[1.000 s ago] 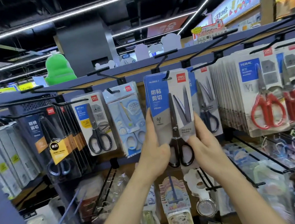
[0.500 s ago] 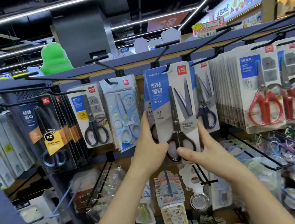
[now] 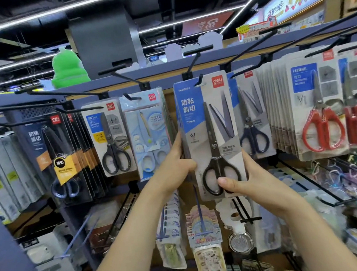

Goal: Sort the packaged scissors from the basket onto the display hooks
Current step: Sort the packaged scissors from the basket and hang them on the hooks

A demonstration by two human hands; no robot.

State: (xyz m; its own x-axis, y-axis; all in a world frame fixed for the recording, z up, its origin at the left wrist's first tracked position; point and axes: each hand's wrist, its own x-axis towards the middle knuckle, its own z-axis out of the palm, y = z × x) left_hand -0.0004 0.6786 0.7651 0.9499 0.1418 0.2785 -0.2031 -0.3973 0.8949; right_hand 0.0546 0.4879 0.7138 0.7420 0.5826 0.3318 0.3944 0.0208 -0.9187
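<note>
A packaged pair of black-handled scissors on a blue and grey card [image 3: 206, 120] hangs from a black display hook [image 3: 199, 80] at the middle of the rack. My left hand [image 3: 175, 165] grips the card's left edge, with more cards of the same kind behind it. My right hand [image 3: 251, 183] holds the card's lower right corner, thumb pressed across the scissor handles. The basket is out of view.
Left of the card hang light blue child scissors [image 3: 147, 135], grey-carded scissors [image 3: 111, 138] and dark packs [image 3: 62, 157]. To the right are navy-handled scissors [image 3: 252, 116] and thick rows of red-handled scissors [image 3: 318, 111]. Empty hooks [image 3: 196, 52] jut out above. Small goods hang below.
The card has shifted slightly on the hook. My right thumb has slid from the card's side onto the scissor handles. My left hand stays at the left edge.
</note>
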